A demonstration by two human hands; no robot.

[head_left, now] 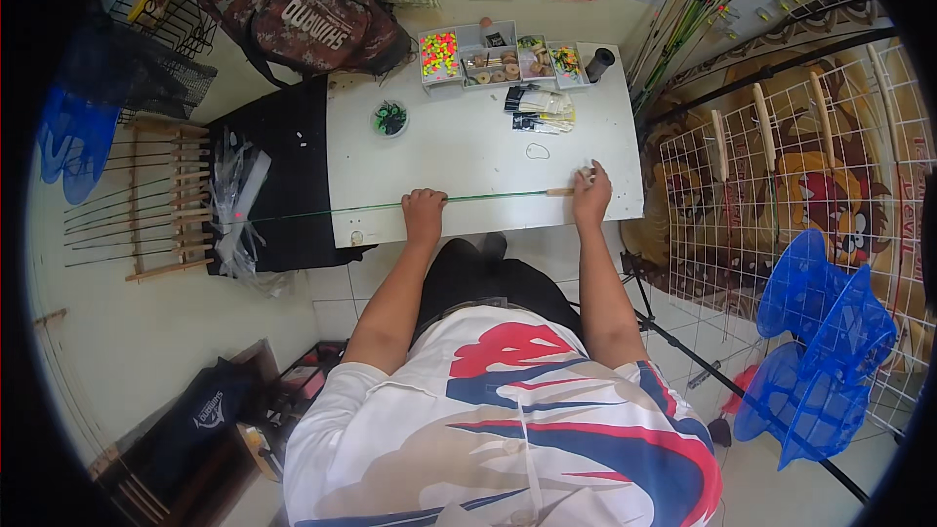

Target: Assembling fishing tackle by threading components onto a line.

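Observation:
A thin green fishing rod [498, 196] with a light wooden or cork grip [559, 192] lies crosswise over the near part of the white table [459, 151]. My left hand [424, 217] is closed around its shaft, close to the table's front edge. At the rod's butt end my right hand [590, 197] has its fingers bent around the grip; something small and pale shows at the fingertips, too small to name. The rod's thin end runs left past the table, over a dark cloth and near some clear plastic bags [237, 205].
A white bowl [389, 119] holds green and black pieces. Behind stand compartment trays [478, 68] of colourful small parts, a dark cylinder [600, 64] and flat packets [539, 105]. A thin loop [538, 151] lies nearby. Rods hang on a wire grid [761, 195] at right; a camouflage bag [303, 10] leans behind.

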